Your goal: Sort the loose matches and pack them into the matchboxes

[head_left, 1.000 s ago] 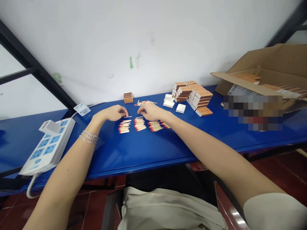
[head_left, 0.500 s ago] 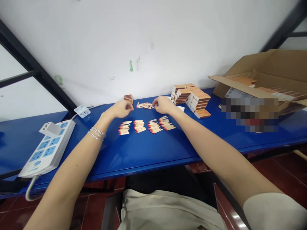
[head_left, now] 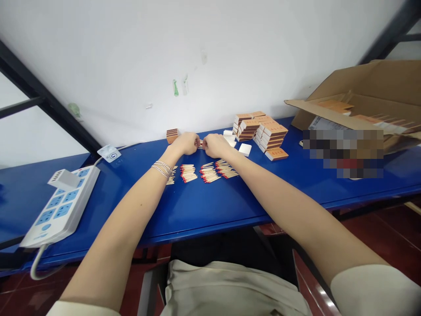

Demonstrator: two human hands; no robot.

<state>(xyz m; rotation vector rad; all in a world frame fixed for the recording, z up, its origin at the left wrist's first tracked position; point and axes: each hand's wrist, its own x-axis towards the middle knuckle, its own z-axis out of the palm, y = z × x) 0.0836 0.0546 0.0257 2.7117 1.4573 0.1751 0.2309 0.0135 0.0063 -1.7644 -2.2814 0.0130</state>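
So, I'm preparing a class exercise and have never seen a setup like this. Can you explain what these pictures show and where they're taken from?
There is no machine here, only a person's two bare hands, filmed by a camera worn on their head, looking forward and down. The left hand and right hand nearly meet over a small bunch of matchsticks, mostly hidden, so I cannot tell whether it is held. On the blue table lie rows of red-tipped matchsticks, stacked matchboxes, small white boxes and a power strip. An open cardboard box stands at the right.
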